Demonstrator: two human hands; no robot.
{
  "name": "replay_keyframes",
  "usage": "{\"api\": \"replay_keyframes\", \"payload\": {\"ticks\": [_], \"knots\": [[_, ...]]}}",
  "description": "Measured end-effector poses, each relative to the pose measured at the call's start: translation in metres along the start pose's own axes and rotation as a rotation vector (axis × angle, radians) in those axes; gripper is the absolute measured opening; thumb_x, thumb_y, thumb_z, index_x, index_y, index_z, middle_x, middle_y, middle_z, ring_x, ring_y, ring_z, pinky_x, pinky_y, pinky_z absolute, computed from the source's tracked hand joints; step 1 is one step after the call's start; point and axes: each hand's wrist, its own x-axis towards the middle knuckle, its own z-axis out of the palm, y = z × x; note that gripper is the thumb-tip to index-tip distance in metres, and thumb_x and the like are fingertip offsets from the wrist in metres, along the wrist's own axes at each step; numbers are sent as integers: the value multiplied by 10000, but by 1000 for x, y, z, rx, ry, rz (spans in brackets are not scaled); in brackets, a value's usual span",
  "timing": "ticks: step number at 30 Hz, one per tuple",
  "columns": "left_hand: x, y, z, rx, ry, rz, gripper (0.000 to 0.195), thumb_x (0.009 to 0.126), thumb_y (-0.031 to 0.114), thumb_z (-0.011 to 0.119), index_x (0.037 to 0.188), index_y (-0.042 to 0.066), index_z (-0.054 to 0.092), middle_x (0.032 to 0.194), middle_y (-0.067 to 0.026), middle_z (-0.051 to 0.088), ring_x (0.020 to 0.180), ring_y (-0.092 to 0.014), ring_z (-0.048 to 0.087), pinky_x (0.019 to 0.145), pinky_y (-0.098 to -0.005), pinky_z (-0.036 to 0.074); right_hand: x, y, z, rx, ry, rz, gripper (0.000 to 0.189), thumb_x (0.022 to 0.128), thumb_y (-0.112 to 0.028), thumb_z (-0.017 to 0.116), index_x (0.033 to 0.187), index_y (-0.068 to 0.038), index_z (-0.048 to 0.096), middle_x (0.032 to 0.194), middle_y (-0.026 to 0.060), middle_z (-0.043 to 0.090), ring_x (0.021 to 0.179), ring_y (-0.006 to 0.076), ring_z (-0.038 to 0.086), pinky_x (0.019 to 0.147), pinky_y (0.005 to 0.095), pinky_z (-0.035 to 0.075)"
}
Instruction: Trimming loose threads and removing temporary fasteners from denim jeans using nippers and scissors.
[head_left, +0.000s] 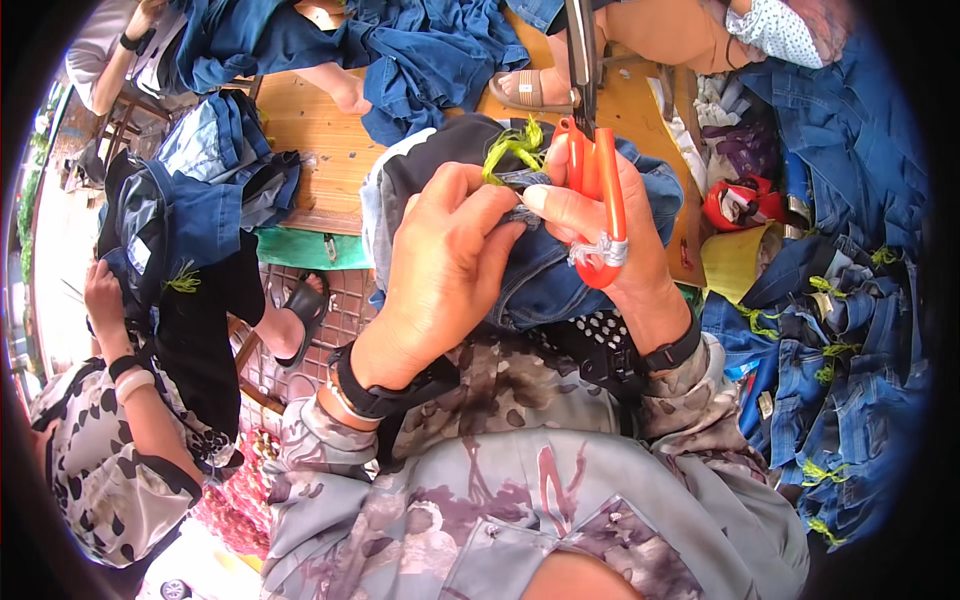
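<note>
My left hand (457, 251) pinches the edge of a denim garment (555, 281) between thumb and fingers, above my lap. Opposite it, my right hand (600, 202) has scissors (611, 180) with red-orange handles resting in its palm and fingers, blades pointing away from me. Its thumb and index finger meet the same denim edge beside my left fingertips. Grey cord or cloth is wound around one handle loop. Yellow-green threads (517, 148) stick up from the garment just beyond my fingertips. The exact grip on the edge is partly hidden by my fingers.
A wooden table (315, 180) lies ahead with denim on it. Co-workers sit at left and beyond; one's sandalled foot (531, 86) rests on the table. Denim garments (832, 360) with yellow-green threads are heaped at right, near a yellow container (739, 259) and a red bag (739, 204).
</note>
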Motion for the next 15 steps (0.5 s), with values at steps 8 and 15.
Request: {"api": "replay_keyframes", "payload": {"ticks": [8,15], "knots": [[7,-6,-48,-503,-63,-9,213,748,-32,670,934,23,581,877,-74,556,796,-201,537,727,-292,425,10,-37,0,-301,-168,-304,162,804,46,592,933,-26,526,835,23,615,562,-9,431,526,146,359],[3,-7,-81,-653,-223,-52,204,782,-6,671,950,45,568,834,-25,506,805,-160,467,758,-288,387,24,-56,26,-554,-546,-246,305,724,62,531,992,-77,491,1026,157,645,607,20,336,588,179,338]]}}
